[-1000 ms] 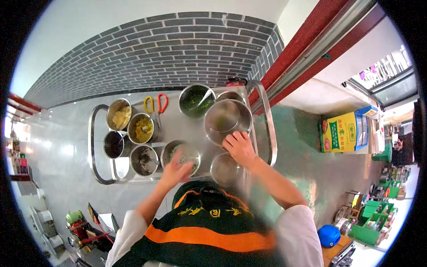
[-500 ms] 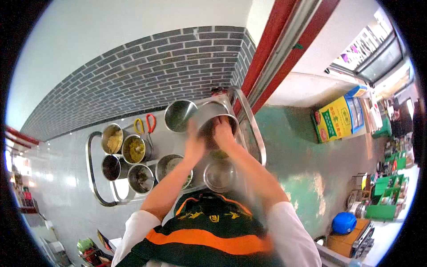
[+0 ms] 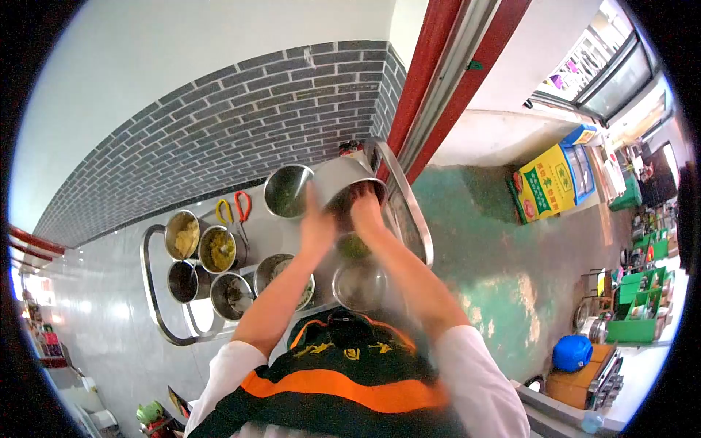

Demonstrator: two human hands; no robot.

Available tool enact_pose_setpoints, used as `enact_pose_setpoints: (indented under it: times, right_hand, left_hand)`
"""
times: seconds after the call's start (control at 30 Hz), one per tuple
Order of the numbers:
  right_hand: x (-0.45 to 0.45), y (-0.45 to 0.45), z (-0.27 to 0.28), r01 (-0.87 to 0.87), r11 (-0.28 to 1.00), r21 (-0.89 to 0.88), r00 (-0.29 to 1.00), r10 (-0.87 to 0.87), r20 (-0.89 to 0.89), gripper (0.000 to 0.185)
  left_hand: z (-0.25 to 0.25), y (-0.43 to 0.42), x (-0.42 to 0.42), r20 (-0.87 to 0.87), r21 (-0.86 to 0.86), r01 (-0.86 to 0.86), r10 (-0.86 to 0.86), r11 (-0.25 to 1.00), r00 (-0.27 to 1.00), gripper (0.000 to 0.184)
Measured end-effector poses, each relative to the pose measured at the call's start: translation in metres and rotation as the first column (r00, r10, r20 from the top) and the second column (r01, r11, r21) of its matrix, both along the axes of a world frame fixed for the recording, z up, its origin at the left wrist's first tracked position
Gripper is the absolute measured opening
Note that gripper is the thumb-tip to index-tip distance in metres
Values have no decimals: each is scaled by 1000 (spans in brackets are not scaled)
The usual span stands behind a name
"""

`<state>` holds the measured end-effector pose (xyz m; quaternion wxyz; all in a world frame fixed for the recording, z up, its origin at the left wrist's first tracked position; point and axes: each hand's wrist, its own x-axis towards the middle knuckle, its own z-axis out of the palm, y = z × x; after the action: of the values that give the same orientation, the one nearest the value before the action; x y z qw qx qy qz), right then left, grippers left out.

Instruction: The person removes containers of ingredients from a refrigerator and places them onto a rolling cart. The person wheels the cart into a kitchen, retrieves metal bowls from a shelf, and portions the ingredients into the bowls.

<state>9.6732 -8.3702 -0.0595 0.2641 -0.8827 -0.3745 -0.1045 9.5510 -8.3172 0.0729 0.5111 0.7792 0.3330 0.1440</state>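
A large metal pot [image 3: 349, 175] is tipped so that its mouth faces me, at the right end of a metal cart [image 3: 285, 237]. My left hand [image 3: 318, 225], blurred, grips the pot's left edge. Inside the mouth is my right hand [image 3: 367, 210], its fingers partly hidden among dark reddish contents. Just below the pot sits a container with yellow-green food [image 3: 354, 246]. Nearer me stands a clear or shiny round bowl [image 3: 359, 283]. To the left of my left hand is another deep metal pot [image 3: 287, 191] with a little green in its bottom.
Several metal pots of food crowd the cart's left half, one with yellow food [image 3: 219, 250], another with pale food [image 3: 184, 235]. Scissors with yellow and red handles [image 3: 237, 208] lie behind them. Curved rails [image 3: 412, 201] close both cart ends. A brick-patterned wall [image 3: 277, 109] runs behind.
The large pot has tipped further towards me, showing more of its outer wall. My right hand stays inside it, and my left hand remains at its left edge.
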Motion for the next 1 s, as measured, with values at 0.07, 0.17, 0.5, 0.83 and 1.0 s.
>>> enact_pose_setpoints:
  times: [0.07, 0.17, 0.5, 0.83, 1.0]
  right_hand:
    - [-3, 8, 10, -253, 782, -570, 966, 174, -190, 30]
    - [-12, -10, 42, -375, 829, -416, 922, 381, -71, 36]
    - [-13, -16, 97, -398, 737, -546, 917, 309, -252, 31]
    - [-11, -40, 79, -501, 808, -311, 857, 412, -311, 25]
    - [-9, -32, 70, -457, 822, -339, 839, 271, -472, 24]
  left_hand:
    - [-4, 2, 2, -12, 12, 1, -1, 1000, 1000, 76]
    - [-12, 7, -1, 55, 92, 11, -16, 996, 998, 76]
    - [-16, 12, 3, 29, 283, 48, -58, 958, 998, 78]
    - [-11, 16, 4, -109, 179, 62, -43, 982, 993, 82]
    - [-14, 10, 7, -105, 291, 148, -122, 945, 987, 75]
